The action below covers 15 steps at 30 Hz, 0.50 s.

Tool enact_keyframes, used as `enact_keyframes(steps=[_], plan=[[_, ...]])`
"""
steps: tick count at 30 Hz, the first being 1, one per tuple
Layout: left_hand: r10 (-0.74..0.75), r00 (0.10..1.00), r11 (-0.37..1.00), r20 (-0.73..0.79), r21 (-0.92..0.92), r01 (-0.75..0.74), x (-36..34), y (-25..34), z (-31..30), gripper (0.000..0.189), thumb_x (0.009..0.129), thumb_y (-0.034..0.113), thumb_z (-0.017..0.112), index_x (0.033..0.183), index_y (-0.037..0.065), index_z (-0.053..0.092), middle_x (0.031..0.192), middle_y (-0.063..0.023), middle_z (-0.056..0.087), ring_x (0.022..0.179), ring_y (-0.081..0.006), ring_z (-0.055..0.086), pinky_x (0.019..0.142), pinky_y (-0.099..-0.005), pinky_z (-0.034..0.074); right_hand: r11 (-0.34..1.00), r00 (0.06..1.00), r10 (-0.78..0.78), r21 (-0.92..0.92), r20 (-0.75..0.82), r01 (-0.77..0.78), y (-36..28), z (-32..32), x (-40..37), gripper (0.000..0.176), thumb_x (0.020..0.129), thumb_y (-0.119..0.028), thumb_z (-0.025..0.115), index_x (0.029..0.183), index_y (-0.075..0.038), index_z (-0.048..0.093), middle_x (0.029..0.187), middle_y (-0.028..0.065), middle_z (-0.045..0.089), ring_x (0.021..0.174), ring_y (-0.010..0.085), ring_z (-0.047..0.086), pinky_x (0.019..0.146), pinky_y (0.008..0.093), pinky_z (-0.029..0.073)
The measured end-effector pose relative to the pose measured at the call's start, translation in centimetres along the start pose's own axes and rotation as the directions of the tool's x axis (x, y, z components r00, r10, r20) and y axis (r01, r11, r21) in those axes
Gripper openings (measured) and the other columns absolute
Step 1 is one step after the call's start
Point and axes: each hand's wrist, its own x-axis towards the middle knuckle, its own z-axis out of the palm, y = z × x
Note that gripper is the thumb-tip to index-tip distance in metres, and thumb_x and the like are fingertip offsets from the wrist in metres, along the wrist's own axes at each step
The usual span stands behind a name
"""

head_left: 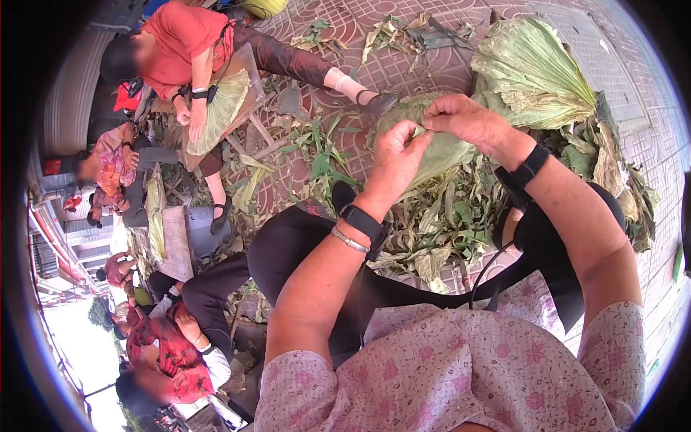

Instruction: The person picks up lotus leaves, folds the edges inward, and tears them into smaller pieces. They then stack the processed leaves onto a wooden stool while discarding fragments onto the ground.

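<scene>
The leaf is pale green, the stack yellow-green with lighter ribs and tan patches, and the scraps mix dull green with brown. The blouse is pale with pink flowers, the trousers and wristbands black, the bracelet silver. One co-worker's top is plain red, another's shirt red patterned with black, and the paving pinkish-red with curving lines.

Floor: reddish, patterned paving, below the right grip.
Panel: grey, flat, beyond it to the right.
Worktop: wooden, left of it.
Ribbed sheeting: grey, far left.
Light: daylight, brightest far left.
</scene>
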Motion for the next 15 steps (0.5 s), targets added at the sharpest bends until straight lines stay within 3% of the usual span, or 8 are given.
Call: enact_keyframes(steps=[4,7,10,13,15], plan=[[0.083,0.993,0.982,-0.079,0.175,-0.068,-0.4,1.1,0.5,0.008,0.094,0.009,0.067,0.091,0.002,0.066,0.081,0.0036,0.064,0.075,-0.0018,0.052,0.067,-0.0223,0.045,0.972,0.991,0.123,0.207,-0.052,-0.11,-0.2,0.6,-0.4,0.013,0.087,-0.012,0.073,0.096,-0.003,0.071,0.088,0.0011,0.067,0.084,0.0104,0.058,0.078,0.0263,0.046],[0.011,0.995,0.994,-0.101,0.112,0.0,-0.2,0.5,0.5,0.009,0.093,0.01,0.069,0.096,0.002,0.068,0.084,0.003,0.066,0.076,-0.0031,0.055,0.069,-0.0234,0.047,0.948,0.99,0.134,0.298,-0.051,-0.113,-0.2,0.5,-0.5,0.015,0.087,-0.012,0.073,0.098,-0.003,0.071,0.088,0.0021,0.067,0.083,0.0108,0.058,0.077,0.0262,0.046],[0.015,1.0,0.993,-0.012,-0.116,-0.016,-0.1,0.1,0.8,0.018,0.09,0.013,0.073,0.096,-0.002,0.067,0.079,0.0019,0.064,0.071,-0.0043,0.052,0.062,-0.026,0.046,0.995,0.998,0.018,0.097,-0.057,-0.013,-0.3,0.1,-0.4,0.017,0.086,-0.013,0.074,0.099,-0.002,0.071,0.088,0.0014,0.068,0.082,0.0105,0.059,0.076,0.0268,0.048],[-0.007,0.998,0.989,0.054,-0.144,0.014,-0.3,0.7,0.7,0.023,0.088,0.013,0.075,0.102,-0.004,0.068,0.085,0.0014,0.066,0.074,-0.0045,0.055,0.064,-0.0255,0.049,0.997,0.997,-0.071,0.029,0.022,0.071,-0.3,-0.1,-0.2,0.02,0.086,-0.015,0.076,0.1,-0.002,0.071,0.088,0.0011,0.068,0.082,0.0102,0.06,0.076,0.0268,0.048],[-0.083,0.992,0.987,0.1,-0.129,0.096,-0.3,0.8,0.3,0.022,0.088,0.012,0.075,0.104,-0.003,0.069,0.09,0.0013,0.068,0.077,-0.0046,0.057,0.068,-0.0241,0.05,0.999,0.998,-0.032,-0.022,0.061,0.034,-0.7,-0.8,-0.2,0.02,0.086,-0.015,0.076,0.1,-0.002,0.071,0.088,0.0008,0.068,0.082,0.01,0.06,0.076,0.0265,0.049]])
